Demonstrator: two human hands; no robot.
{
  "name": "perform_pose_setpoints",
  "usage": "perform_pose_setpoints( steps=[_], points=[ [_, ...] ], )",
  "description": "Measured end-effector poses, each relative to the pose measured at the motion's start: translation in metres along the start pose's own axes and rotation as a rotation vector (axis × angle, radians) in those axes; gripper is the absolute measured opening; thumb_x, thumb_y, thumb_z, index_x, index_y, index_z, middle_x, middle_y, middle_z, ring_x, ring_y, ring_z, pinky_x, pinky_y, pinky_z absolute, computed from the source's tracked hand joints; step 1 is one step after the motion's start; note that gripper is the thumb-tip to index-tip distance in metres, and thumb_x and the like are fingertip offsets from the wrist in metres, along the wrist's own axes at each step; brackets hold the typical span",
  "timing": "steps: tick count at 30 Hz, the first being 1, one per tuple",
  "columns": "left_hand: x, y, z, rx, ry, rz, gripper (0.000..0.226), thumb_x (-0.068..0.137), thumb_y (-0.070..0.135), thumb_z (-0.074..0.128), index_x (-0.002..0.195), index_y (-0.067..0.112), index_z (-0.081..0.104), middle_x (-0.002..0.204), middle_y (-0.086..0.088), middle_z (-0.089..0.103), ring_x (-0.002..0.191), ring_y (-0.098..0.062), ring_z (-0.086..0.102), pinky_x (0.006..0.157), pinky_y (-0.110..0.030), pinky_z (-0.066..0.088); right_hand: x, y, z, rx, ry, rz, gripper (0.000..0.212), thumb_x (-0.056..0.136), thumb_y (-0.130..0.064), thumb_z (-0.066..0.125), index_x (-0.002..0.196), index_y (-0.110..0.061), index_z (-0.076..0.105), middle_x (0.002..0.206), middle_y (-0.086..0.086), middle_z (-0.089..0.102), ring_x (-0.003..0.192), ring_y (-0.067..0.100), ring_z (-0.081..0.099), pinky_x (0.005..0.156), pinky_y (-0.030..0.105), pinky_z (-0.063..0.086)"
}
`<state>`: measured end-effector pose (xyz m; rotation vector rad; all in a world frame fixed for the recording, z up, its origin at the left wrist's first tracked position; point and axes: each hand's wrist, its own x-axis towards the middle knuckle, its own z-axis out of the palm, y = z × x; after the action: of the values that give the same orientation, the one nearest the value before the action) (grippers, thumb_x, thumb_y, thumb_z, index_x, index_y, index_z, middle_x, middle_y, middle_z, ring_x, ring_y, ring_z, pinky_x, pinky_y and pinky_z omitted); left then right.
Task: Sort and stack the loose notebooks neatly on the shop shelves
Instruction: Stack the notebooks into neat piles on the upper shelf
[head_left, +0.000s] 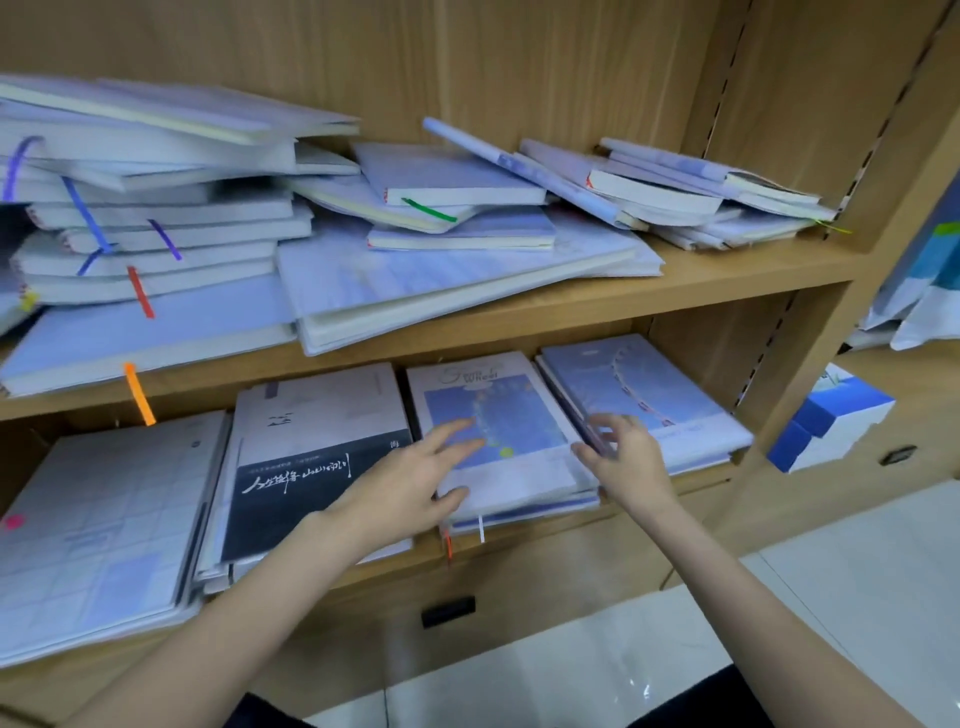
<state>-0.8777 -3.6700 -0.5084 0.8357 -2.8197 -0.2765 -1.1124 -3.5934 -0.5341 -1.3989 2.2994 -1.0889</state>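
On the lower shelf (519, 540) lie several stacks of notebooks side by side. My left hand (410, 478) lies with straight fingers on the left edge of the blue-picture notebook stack (519, 467), thumb at its front corner. My right hand (621, 457) touches the right edge of that stack, fingers loosely bent, between it and the Ferris-wheel notebook stack (639, 389). A black-and-white notebook (311, 457) lies left of my left hand. The upper shelf (675, 288) carries loose, untidy piles of pale blue notebooks (441, 228) with coloured ribbon markers.
A large grid-cover notebook stack (98, 525) fills the lower shelf's left end. A blue and white box (831, 415) sits in the neighbouring unit at right. A drawer with a black handle (448, 611) lies under the lower shelf. White tiled floor (831, 571) spreads below.
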Motion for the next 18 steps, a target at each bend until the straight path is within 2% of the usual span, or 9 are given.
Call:
perform_pose_setpoints(
  steps=[2, 5, 7, 9, 11, 13, 15, 16, 18],
  points=[
    [-0.006, 0.016, -0.025, 0.016, 0.328, 0.216, 0.04, 0.094, 0.028, 0.043, 0.132, 0.016, 0.049, 0.137, -0.002, 0.043, 0.097, -0.012, 0.061, 0.072, -0.019, 0.048, -0.009, -0.02, -0.022, 0.231, 0.185, -0.12, 0.028, 0.086, -0.019, 0.066, 0.112, -0.009, 0.062, 0.109, 0.005, 0.06, 0.102, 0.019, 0.059, 0.082, 0.016, 0.041],
    [-0.001, 0.036, -0.071, 0.092, 0.709, 0.427, 0.028, 0.091, 0.008, 0.048, 0.116, 0.005, 0.06, 0.121, -0.006, 0.051, 0.098, -0.013, 0.057, 0.083, -0.02, 0.046, -0.019, -0.054, -0.064, 0.385, 0.373, -0.371, 0.019, 0.087, -0.016, 0.065, 0.106, -0.011, 0.063, 0.1, 0.004, 0.065, 0.094, 0.013, 0.061, 0.085, 0.019, 0.046],
    [0.006, 0.044, -0.102, 0.14, 0.827, 0.452, 0.028, 0.089, 0.003, 0.049, 0.114, 0.004, 0.059, 0.12, -0.007, 0.047, 0.103, -0.018, 0.054, 0.092, -0.022, 0.042, -0.016, -0.074, -0.087, 0.387, 0.388, -0.47, 0.025, 0.086, -0.017, 0.067, 0.109, -0.015, 0.059, 0.106, 0.004, 0.061, 0.096, 0.014, 0.06, 0.086, 0.026, 0.048],
    [0.016, 0.045, -0.127, 0.256, 0.83, 0.418, 0.029, 0.086, 0.008, 0.053, 0.114, 0.003, 0.059, 0.12, -0.01, 0.05, 0.106, -0.023, 0.05, 0.095, -0.029, 0.039, -0.006, -0.091, -0.101, 0.272, 0.358, -0.547, 0.039, 0.081, -0.023, 0.069, 0.117, -0.016, 0.055, 0.113, 0.0, 0.053, 0.099, 0.014, 0.057, 0.089, 0.025, 0.045],
    [0.024, 0.045, -0.138, 0.507, 0.697, 0.327, 0.038, 0.079, 0.025, 0.059, 0.113, 0.008, 0.058, 0.118, -0.013, 0.057, 0.107, -0.028, 0.048, 0.092, -0.037, 0.034, 0.007, -0.105, -0.101, 0.112, 0.287, -0.585, 0.053, 0.079, -0.023, 0.073, 0.125, -0.011, 0.051, 0.119, 0.004, 0.047, 0.107, 0.014, 0.05, 0.093, 0.02, 0.036],
    [0.028, 0.044, -0.146, 0.679, 0.552, 0.175, 0.047, 0.066, 0.031, 0.071, 0.107, 0.01, 0.062, 0.108, -0.012, 0.064, 0.099, -0.03, 0.056, 0.083, -0.039, 0.035, 0.019, -0.113, -0.094, 0.001, 0.274, -0.573, 0.055, 0.079, -0.02, 0.073, 0.127, -0.008, 0.049, 0.125, 0.01, 0.044, 0.116, 0.022, 0.042, 0.097, 0.018, 0.027],
    [0.023, 0.05, -0.156, 0.751, 0.456, 0.087, 0.041, 0.061, 0.03, 0.082, 0.094, 0.011, 0.067, 0.088, -0.007, 0.067, 0.086, -0.029, 0.063, 0.065, -0.035, 0.044, 0.025, -0.115, -0.09, -0.019, 0.323, -0.51, 0.051, 0.08, -0.021, 0.072, 0.124, -0.009, 0.051, 0.125, 0.012, 0.043, 0.116, 0.027, 0.038, 0.096, 0.022, 0.025],
    [0.021, 0.053, -0.165, 0.751, 0.46, 0.056, 0.034, 0.071, 0.033, 0.077, 0.096, 0.013, 0.066, 0.087, -0.005, 0.067, 0.087, -0.029, 0.063, 0.058, -0.032, 0.043, 0.027, -0.115, -0.09, 0.01, 0.34, -0.484, 0.047, 0.081, -0.021, 0.071, 0.122, -0.011, 0.052, 0.124, 0.012, 0.043, 0.116, 0.028, 0.039, 0.095, 0.024, 0.026],
    [0.025, 0.052, -0.182, 0.705, 0.508, -0.043, 0.029, 0.094, 0.04, 0.047, 0.112, 0.019, 0.057, 0.101, -0.007, 0.065, 0.097, -0.031, 0.06, 0.059, -0.033, 0.035, 0.028, -0.116, -0.092, 0.088, 0.345, -0.452, 0.043, 0.083, -0.02, 0.069, 0.122, -0.014, 0.052, 0.125, 0.01, 0.041, 0.119, 0.026, 0.038, 0.096, 0.024, 0.028]
  ],
)
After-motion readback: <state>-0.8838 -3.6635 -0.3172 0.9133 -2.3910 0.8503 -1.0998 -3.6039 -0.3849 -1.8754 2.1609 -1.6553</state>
